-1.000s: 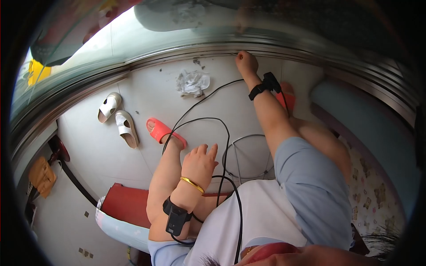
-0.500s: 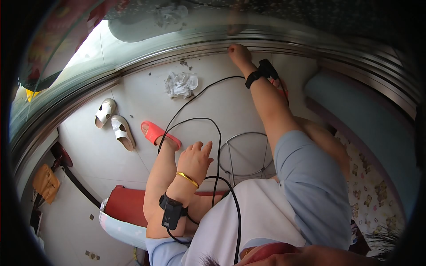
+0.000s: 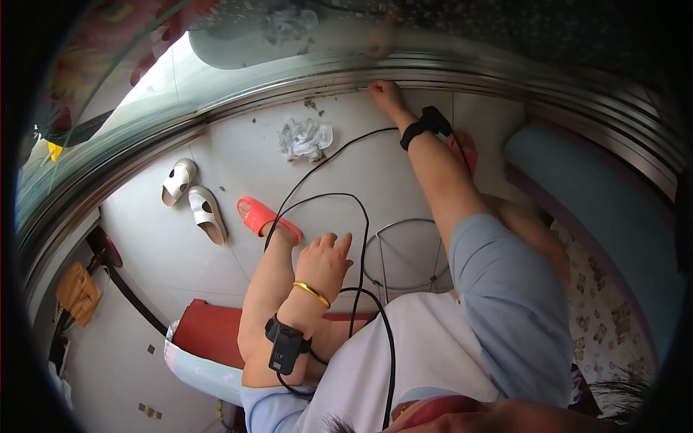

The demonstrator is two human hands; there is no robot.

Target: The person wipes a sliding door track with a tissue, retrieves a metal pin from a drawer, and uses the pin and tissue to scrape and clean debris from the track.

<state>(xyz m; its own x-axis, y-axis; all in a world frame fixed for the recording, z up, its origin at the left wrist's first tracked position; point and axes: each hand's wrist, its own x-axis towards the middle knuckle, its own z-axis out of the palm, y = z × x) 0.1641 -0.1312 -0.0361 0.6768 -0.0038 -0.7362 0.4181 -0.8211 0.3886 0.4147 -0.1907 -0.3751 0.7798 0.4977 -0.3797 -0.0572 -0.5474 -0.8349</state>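
Note:
My right hand [image 3: 385, 99] is closed at the edge of the metal sliding-door track [image 3: 346, 84]; whatever its fingers hold, if anything, is hidden. A black strap with a small device [image 3: 426, 126] circles that wrist. My left hand [image 3: 325, 263] hangs in the air above my leg, fingers loosely apart and holding nothing. It wears a gold bracelet [image 3: 312, 294], with a black strapped device [image 3: 287, 350] further up the forearm. Left of my right hand, a crumpled white tissue pile [image 3: 304, 139] lies on the floor, near dark bits of dirt [image 3: 312, 107].
White shoes [image 3: 206, 215] stand on the tiles to the left. My feet wear red slippers [image 3: 268, 220]. Black cables [image 3: 317, 195] loop across the middle, near a round metal stool frame [image 3: 382, 263]. A blue padded edge [image 3: 577, 180] runs along the right.
My right hand has shifted slightly left and nearer to me along the track, still closed. The view has moved a little; my left hand keeps about the same pose.

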